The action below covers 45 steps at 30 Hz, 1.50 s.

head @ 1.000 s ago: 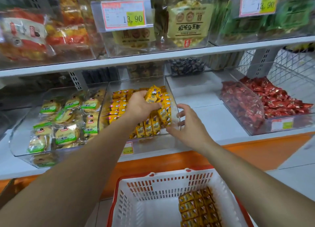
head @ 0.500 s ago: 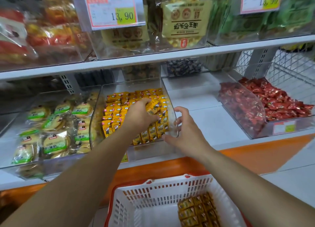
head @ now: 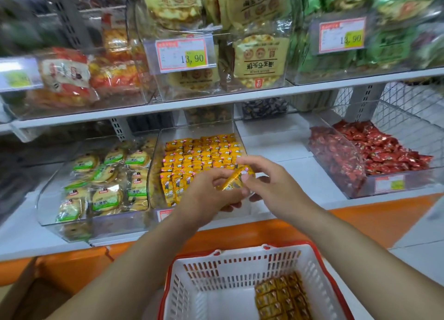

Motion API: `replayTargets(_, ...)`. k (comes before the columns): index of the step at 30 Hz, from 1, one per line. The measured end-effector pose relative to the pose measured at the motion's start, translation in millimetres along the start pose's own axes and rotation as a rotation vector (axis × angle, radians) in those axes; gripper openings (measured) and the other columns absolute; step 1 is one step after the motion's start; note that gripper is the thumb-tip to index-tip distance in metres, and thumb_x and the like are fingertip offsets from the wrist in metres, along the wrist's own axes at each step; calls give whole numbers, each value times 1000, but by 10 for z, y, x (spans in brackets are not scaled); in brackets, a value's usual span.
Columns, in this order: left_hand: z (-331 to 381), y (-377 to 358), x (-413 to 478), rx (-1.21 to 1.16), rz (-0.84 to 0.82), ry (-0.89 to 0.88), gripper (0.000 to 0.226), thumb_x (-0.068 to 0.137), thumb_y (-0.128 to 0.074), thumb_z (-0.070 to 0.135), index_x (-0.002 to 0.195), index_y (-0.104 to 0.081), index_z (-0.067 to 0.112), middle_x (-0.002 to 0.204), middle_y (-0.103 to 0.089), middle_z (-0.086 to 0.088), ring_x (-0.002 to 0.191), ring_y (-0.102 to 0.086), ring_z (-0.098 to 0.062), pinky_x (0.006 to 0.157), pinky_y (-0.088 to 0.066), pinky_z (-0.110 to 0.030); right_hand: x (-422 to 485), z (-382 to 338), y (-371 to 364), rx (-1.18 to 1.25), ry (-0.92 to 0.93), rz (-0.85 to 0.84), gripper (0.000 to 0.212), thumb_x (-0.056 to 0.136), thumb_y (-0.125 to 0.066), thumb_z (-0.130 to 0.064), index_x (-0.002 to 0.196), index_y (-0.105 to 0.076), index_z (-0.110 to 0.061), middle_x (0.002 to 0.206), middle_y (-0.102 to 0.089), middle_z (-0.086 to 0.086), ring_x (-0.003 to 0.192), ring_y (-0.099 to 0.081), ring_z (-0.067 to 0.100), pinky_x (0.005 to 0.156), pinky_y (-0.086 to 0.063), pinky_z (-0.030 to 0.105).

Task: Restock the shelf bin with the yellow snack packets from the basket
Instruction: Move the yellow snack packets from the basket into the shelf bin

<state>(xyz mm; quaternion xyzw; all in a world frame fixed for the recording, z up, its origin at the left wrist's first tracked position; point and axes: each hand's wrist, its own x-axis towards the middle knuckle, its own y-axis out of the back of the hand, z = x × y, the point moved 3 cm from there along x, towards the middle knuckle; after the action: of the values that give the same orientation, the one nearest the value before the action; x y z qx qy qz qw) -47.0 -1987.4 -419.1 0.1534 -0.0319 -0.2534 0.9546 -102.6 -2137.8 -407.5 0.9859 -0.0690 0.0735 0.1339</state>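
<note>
Just a glossy yellow packet [head: 236,179]

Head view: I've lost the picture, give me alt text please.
The left hand and right hand pinch one yellow packet in front of the clear shelf bin, which holds rows of the same kind. Below, a white basket holds more packets at its right.

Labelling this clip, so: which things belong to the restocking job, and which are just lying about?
Job: yellow snack packet, held by left hand and right hand; shelf bin; basket.
Lying about: green-label biscuits; red candies; price tags; bagged biscuits above.
</note>
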Motion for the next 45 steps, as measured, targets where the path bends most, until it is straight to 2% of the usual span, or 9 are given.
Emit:
replayTargets(7,6,34,-117,-215,156,61,58,65,-91,20,117,-65,17,103,-74,-7,74,-78,-22,61,-60,-24,-128,12,226,67,-86,26,14,91,-69,-16,102,-69,-25,106,-70,7,81,-70,21,75,-57,36)
replayTargets(12,-18,17,-93,-149,228,24,51,72,-90,27,113,-60,27,66,-74,9,59,-67,3,49,-47,-9,-92,101,226,-20,-79,-14,14,90,-71,-25,102,-64,-23,84,-73,0,82,-71,23,77,-55,43)
replayTargets(16,-69,60,-33,-203,267,32,64,78,-85,25,131,-49,16,94,-74,-21,75,-73,-17,57,-55,-17,-29,175,155,-139,-13,-80,12,89,-72,-34,94,-62,-29,74,-73,-4,69,-66,11,68,-47,32)
replayTargets(22,-156,207,72,-178,326,18,60,80,-85,19,132,-55,21,107,-68,-14,82,-75,-19,68,-62,-31,112,331,119,-352,90,68,4,89,-67,-35,87,-64,-35,90,-68,-17,80,-63,1,70,-49,22)
replayTargets(26,-170,322,289,-105,405,35,50,80,-86,20,120,-58,30,111,-64,-22,96,-71,-39,79,-61,-56,239,559,124,-369,-78,178,44,86,-72,-42,123,-51,-33,111,-59,-14,82,-63,4,73,-50,27)
replayTargets(30,-133,332,620,47,422,-7,51,76,-89,30,115,-56,35,112,-66,-4,95,-69,-26,70,-61,-37,321,687,1,-391,-95,47,81,76,-79,-49,142,-37,-28,126,-54,-6,101,-64,15,88,-55,40)
replayTargets(33,-167,273,869,96,377,-5,52,73,-91,28,112,-57,32,120,-60,1,101,-62,-20,65,-54,-24,374,748,-9,-420,-70,86,82,75,-81,-48,141,-36,-28,124,-53,-6,101,-63,16,86,-56,40)
replayTargets(37,-283,173,1077,144,342,-34,49,74,-91,21,110,-57,26,101,-52,16,82,-55,-1,48,-44,-8,422,859,-10,-442,-62,76,78,75,-82,-46,136,-36,-34,114,-50,-11,91,-61,8,74,-52,27)
replayTargets(45,-462,133,1243,311,304,-82,48,80,-86,23,109,-50,35,92,-53,19,66,-60,-1,54,-58,-29,493,965,-33,-396,-81,58,72,70,-85,-50,121,-35,-45,104,-53,-19,82,-62,2,63,-45,19)
